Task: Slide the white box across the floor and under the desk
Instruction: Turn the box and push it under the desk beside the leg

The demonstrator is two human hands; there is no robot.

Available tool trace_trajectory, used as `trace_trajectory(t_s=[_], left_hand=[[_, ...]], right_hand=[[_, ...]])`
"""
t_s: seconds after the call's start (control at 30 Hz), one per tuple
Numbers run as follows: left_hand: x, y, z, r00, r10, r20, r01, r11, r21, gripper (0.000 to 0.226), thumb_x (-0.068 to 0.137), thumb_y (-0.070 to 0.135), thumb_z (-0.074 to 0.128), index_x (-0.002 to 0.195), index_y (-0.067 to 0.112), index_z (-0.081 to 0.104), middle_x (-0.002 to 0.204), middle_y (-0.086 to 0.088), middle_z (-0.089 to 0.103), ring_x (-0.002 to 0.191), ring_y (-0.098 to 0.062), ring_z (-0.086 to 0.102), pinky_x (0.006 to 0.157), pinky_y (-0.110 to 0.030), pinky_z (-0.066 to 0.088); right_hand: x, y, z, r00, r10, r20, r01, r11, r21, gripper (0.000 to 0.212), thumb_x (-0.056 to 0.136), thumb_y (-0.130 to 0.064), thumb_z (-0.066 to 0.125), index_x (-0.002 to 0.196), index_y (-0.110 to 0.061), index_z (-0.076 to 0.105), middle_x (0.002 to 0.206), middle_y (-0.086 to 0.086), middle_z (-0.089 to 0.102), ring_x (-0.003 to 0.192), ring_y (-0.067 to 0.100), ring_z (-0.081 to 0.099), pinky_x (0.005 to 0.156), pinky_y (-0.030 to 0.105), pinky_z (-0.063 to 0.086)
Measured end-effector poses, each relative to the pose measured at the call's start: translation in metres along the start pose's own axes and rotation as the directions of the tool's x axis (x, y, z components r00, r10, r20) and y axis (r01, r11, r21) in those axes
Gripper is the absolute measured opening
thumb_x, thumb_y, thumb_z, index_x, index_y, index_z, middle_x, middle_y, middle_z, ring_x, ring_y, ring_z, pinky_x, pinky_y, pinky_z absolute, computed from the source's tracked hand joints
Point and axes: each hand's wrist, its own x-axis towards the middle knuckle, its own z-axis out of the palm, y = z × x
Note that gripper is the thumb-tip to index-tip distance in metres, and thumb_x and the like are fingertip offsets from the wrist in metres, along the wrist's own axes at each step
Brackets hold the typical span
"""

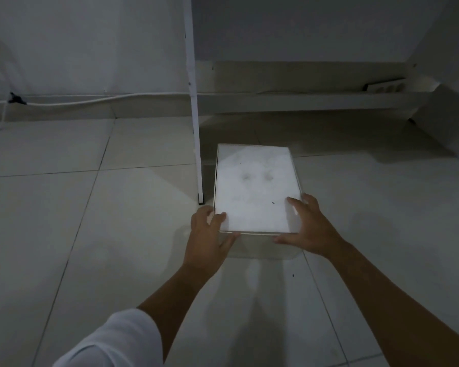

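White box (pixel 257 188): on the tiled floor (pixel 90 207), just right of the white desk leg (pixel 195 123), far end entering the shadowed space under the desk. Left hand (pixel 210 234) and right hand (pixel 306 229): fingers spread wide, flat against the near corners, thumbs along the near face, pressing rather than gripping. Risk, as judged: an uneven push could swing the left edge into the leg's foot, and a grout line may snag the base.
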Motion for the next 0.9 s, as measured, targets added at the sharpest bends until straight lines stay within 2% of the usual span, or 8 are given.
trace_trajectory(t_s=[0.1,0.17,0.23,0.33,0.4,0.5,0.67,0.9], left_hand=[[0.007,-0.002,0.001,0.99,0.142,0.001,-0.141,0.985,0.101,0.041,0.084,0.033,0.065,0.114,0.006,0.067,0.127,-0.016,0.059,0.123,-0.029,0.05,0.1,-0.039,0.049],[0.013,-0.001,0.002,0.984,0.18,0.013,-0.18,0.969,0.167,0.034,0.081,0.026,0.067,0.106,0.004,0.07,0.113,-0.015,0.068,0.109,-0.03,0.061,0.09,-0.042,0.056],[0.018,-0.001,0.004,0.984,0.174,0.02,-0.174,0.957,0.232,0.035,0.081,0.02,0.067,0.111,0.002,0.068,0.116,-0.017,0.068,0.108,-0.034,0.064,0.093,-0.044,0.053],[0.023,-0.002,0.005,0.987,0.151,0.051,-0.159,0.937,0.31,0.046,0.091,0.023,0.05,0.133,0.004,0.054,0.141,-0.017,0.053,0.13,-0.035,0.051,0.109,-0.045,0.038],[0.028,-0.003,0.005,0.984,0.124,0.13,-0.162,0.924,0.345,0.054,0.098,0.027,0.034,0.149,0.008,0.028,0.159,-0.013,0.024,0.148,-0.029,0.022,0.12,-0.04,0.019],[0.037,-0.005,0.004,0.974,0.072,0.215,-0.155,0.906,0.395,0.062,0.1,0.028,0.025,0.153,0.01,-0.004,0.163,-0.009,-0.01,0.151,-0.023,-0.011,0.125,-0.038,0.001],[0.052,-0.008,0.007,0.974,0.038,0.224,-0.13,0.903,0.409,0.073,0.096,0.025,0.031,0.151,0.007,-0.012,0.162,-0.011,-0.017,0.149,-0.025,-0.018,0.122,-0.037,-0.007],[0.066,-0.011,0.011,0.974,0.03,0.226,-0.119,0.912,0.392,0.077,0.095,0.03,0.033,0.15,0.006,-0.015,0.16,-0.011,-0.022,0.148,-0.025,-0.023,0.12,-0.037,-0.011]], right_hand=[[0.005,0.001,0.001,0.999,-0.005,-0.045,0.004,1.0,-0.007,0.11,0.052,-0.049,0.087,0.145,-0.02,0.034,0.155,0.005,0.017,0.138,0.023,0.033,0.111,0.031,0.034],[0.012,0.0,0.004,0.998,0.005,-0.06,-0.003,1.0,0.031,0.109,0.053,-0.044,0.087,0.145,-0.018,0.036,0.157,0.006,0.017,0.143,0.022,0.028,0.114,0.031,0.029],[0.022,-0.004,0.007,0.997,0.011,-0.08,-0.005,0.997,0.078,0.105,0.055,-0.039,0.088,0.145,-0.017,0.037,0.16,0.007,0.015,0.147,0.02,0.02,0.117,0.03,0.022],[0.037,-0.01,0.012,0.995,0.018,-0.099,-0.006,0.993,0.121,0.094,0.061,-0.035,0.086,0.143,-0.02,0.041,0.162,0.006,0.014,0.149,0.019,0.016,0.118,0.03,0.02],[0.046,-0.015,0.015,0.991,0.016,-0.132,-0.002,0.995,0.104,0.083,0.066,-0.035,0.082,0.14,-0.026,0.046,0.161,0.004,0.017,0.149,0.021,0.012,0.119,0.033,0.019],[0.058,-0.021,0.019,0.978,-0.003,-0.209,-0.002,1.0,-0.024,0.071,0.071,-0.041,0.076,0.137,-0.033,0.05,0.16,0.003,0.024,0.149,0.026,0.009,0.118,0.04,0.022],[0.081,-0.028,0.031,0.981,-0.024,-0.194,-0.003,0.99,-0.139,0.06,0.088,-0.041,0.058,0.144,-0.033,0.038,0.162,0.004,0.015,0.15,0.028,0.005,0.12,0.052,0.017],[0.103,-0.037,0.041,0.972,-0.056,-0.226,0.012,0.982,-0.19,0.052,0.098,-0.031,0.041,0.148,-0.029,0.029,0.163,0.008,0.006,0.15,0.032,-0.002,0.12,0.05,0.009]])
